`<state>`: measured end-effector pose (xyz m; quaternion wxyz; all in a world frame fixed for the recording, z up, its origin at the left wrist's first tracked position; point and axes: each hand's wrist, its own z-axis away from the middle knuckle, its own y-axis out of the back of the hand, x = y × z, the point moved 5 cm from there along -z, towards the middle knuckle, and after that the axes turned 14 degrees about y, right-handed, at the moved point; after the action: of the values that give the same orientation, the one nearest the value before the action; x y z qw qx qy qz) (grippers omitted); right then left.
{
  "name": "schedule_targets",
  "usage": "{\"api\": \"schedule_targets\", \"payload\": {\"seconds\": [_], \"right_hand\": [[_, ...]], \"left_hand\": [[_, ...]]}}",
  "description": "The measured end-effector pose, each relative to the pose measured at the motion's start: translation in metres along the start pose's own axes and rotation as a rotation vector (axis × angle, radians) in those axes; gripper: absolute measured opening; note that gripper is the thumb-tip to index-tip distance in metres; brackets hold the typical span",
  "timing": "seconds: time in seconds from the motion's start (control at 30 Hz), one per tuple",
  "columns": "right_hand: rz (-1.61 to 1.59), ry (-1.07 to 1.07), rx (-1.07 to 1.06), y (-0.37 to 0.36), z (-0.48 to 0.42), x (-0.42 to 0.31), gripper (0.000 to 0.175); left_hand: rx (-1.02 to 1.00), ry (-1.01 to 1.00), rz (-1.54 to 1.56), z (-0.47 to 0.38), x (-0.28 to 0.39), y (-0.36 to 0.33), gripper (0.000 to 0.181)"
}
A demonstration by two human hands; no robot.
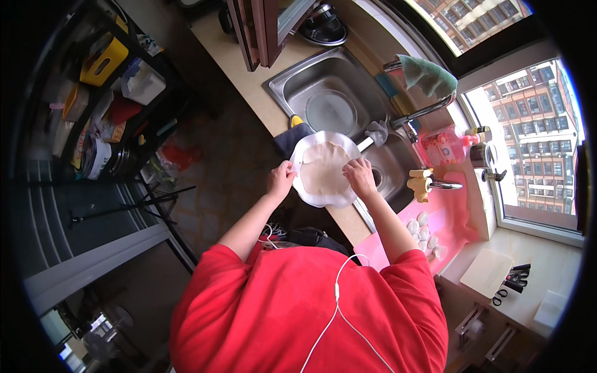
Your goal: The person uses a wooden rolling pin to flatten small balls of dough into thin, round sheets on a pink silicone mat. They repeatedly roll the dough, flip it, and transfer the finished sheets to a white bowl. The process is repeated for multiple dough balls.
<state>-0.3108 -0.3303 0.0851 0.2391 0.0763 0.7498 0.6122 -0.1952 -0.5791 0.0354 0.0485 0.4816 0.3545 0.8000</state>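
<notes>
A white dish with a wavy rim point(308, 198) is in front of me, over the counter edge by the sinks. On it lies a thin, pale round sheet, apparently dough point(324, 168), its edge slightly uneven. My left hand point(281, 178) pinches the dish's left rim between thumb and fingers. Across the right rim, my right hand point(360, 176) has its fingers bent onto the sheet's right edge and seems to pinch it. Its thumb is hidden, and whether it also bears on the rim cannot be seen.
Beyond the dish, a steel sink point(298, 88) holds a round glass-like lid or plate point(331, 112). A faucet point(410, 119) and pink detergent bottle point(440, 144) stand right. Several pale round pieces point(423, 233) lie on a pink mat point(454, 205). A cabinet door point(268, 32) juts out above the counter.
</notes>
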Motion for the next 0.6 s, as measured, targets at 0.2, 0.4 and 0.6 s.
{"api": "schedule_targets", "payload": {"seconds": [0.2, 0.4, 0.6], "right_hand": [[0.101, -0.132, -0.071, -0.002, 0.012, 0.004, 0.009], [0.043, -0.047, -0.013, -0.015, 0.016, -0.016, 0.030], [0.126, -0.101, -0.270, -0.023, 0.034, -0.034, 0.067]], "left_hand": [[-0.007, 0.016, -0.009, 0.000, 0.001, 0.003, 0.021], [-0.012, 0.011, 0.022, 0.002, 0.005, 0.007, 0.029], [0.155, -0.433, -0.137, 0.022, 0.049, 0.015, 0.027]]}}
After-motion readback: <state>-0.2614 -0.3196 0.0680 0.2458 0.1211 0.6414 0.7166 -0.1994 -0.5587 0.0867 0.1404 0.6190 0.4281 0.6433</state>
